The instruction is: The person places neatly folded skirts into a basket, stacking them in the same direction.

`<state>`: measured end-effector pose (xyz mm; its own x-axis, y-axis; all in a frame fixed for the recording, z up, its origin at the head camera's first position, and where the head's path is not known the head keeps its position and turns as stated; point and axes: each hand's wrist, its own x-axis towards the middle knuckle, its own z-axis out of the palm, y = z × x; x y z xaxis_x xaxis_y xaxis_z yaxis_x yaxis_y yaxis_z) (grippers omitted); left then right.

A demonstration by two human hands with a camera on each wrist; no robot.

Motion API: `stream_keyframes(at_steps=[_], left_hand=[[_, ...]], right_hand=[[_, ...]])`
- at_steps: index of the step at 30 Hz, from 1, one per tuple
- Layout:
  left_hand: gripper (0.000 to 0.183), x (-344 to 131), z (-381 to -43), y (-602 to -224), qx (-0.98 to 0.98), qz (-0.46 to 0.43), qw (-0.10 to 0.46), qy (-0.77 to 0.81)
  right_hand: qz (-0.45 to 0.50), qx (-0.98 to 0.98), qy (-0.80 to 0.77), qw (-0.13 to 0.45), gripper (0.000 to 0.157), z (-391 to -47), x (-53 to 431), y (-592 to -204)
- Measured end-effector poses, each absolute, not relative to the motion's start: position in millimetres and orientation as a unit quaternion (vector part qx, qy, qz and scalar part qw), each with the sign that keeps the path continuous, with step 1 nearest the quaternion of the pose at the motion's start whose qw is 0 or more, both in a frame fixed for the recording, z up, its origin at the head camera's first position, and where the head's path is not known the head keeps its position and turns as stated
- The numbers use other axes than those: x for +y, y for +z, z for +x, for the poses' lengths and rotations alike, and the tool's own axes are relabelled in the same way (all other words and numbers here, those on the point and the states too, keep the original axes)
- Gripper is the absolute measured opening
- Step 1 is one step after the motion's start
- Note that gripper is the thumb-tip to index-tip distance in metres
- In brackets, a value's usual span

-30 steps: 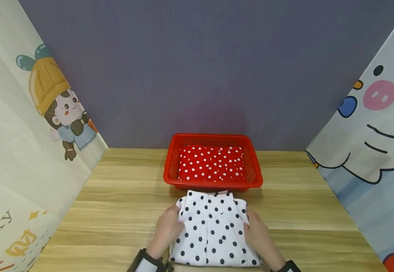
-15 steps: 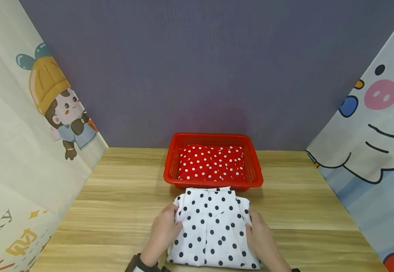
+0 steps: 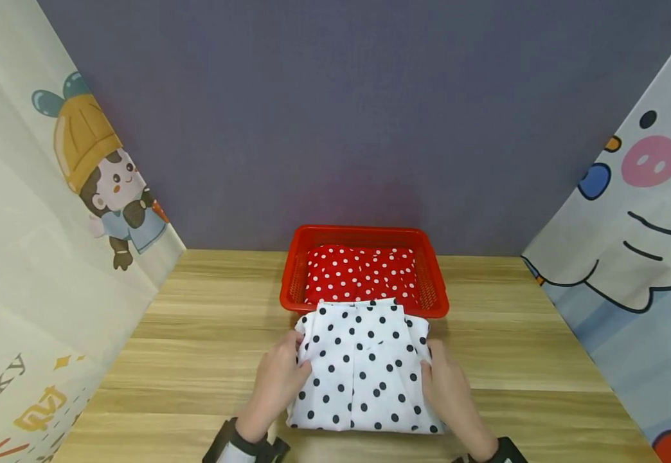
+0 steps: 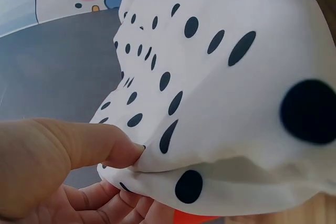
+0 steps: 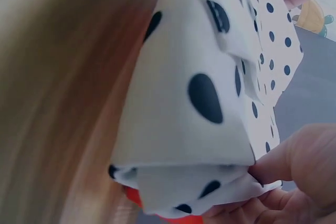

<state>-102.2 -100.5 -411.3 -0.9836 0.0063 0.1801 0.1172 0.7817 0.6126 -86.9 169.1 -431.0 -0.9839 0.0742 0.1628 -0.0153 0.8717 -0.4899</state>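
Head view: folded white black-dotted cloth [image 3: 364, 366], far edge overlapping red plastic basket [image 3: 364, 270]
Left hand [image 3: 274, 382]: pinches left side
Right hand [image 3: 448, 392]: pinches right side

A folded white garment with black dots [image 3: 364, 370] is held flat above the wooden table [image 3: 208, 360], its far edge overlapping the red basket's [image 3: 289, 283] near rim.

garment [image 3: 364, 366] on table [image 3: 208, 334] | basket [image 3: 289, 283] behind | cloth [image 3: 361, 276] in basket
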Motion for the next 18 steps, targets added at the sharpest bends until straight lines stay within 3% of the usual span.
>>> stream_keyframes(at_steps=[18], left_hand=[[0.028, -96.2, -152.9, -385.9, -0.930, -0.053, 0.104, -0.348]], right_hand=[[0.010, -0.955, 0.270, 0.118, 0.037, -134.8, 169.6, -402.1]])
